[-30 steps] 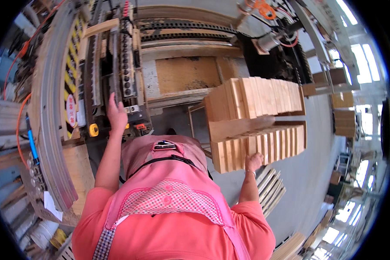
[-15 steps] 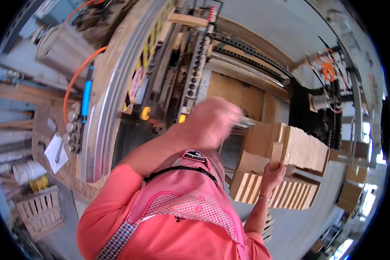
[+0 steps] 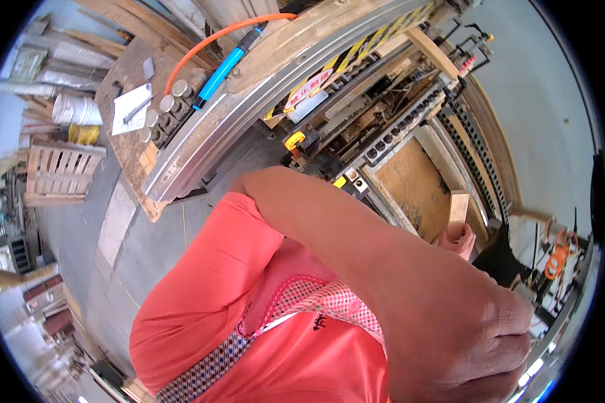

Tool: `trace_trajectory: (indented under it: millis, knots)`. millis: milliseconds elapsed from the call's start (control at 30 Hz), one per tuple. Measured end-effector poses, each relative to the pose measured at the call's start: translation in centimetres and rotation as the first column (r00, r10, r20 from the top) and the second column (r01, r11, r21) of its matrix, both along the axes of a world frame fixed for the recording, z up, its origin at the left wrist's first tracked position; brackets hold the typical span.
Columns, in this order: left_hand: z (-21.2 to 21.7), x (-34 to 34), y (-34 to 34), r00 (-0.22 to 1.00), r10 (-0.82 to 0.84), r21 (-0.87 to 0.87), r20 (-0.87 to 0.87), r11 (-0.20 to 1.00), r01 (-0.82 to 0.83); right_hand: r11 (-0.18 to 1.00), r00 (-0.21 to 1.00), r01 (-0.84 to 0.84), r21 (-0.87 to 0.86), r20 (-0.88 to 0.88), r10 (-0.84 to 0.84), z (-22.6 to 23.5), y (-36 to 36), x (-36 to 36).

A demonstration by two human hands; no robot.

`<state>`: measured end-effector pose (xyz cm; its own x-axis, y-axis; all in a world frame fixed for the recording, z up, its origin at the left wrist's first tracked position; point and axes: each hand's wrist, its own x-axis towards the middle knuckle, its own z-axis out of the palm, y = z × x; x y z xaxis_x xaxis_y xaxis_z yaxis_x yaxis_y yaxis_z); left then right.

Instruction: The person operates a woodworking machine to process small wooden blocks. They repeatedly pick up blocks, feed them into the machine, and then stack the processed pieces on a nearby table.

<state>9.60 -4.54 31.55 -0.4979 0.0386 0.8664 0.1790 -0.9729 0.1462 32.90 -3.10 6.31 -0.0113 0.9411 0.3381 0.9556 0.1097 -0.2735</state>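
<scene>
My left forearm crosses close in front of me toward the right. At its end my left hand is closed, knuckles toward me, and whatever its fingers may hold is hidden. Beyond that forearm my right hand grips a short, pale wooden block, which points up from the fingers. The block is in front of the machine's brown, worn bed panel. My left arm covers the right forearm and whatever lies beneath it.
The machine's metal rail curves across the front, with a blue tube-shaped tool and orange hose beside it. Black cable chains run along the far right. A slatted wooden crate and white bucket are at the left.
My view has swung, and the stack of wooden pieces is out of sight. My left hand has crossed to the lower right. My right hand now holds a block over by the machine.
</scene>
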Motion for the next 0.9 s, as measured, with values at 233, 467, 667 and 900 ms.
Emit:
trace_trajectory:
  millis: [233,467,667,900]
  knots:
    - [-0.5,0.9,3.1,0.977,0.078,-0.030,-0.198,0.996,-0.085,0.993,0.993,-0.111,0.047,-0.029,0.113,-0.5,6.8,0.8]
    - [-0.9,4.2,5.5,0.949,0.187,-0.055,-0.252,0.977,-0.207,0.949,0.955,-0.295,0.110,0.012,0.295,1.3,16.5,-0.8]
    - [-2.3,3.1,6.2,0.864,0.107,-0.174,-0.491,0.960,-0.218,0.926,0.925,-0.377,-0.003,0.043,0.377,3.8,28.6,-5.8]
    - [-14.0,-1.3,7.0,0.724,-0.425,-0.705,-0.544,0.700,-0.119,0.851,0.809,-0.489,-0.190,0.266,0.525,3.7,37.9,-13.8]
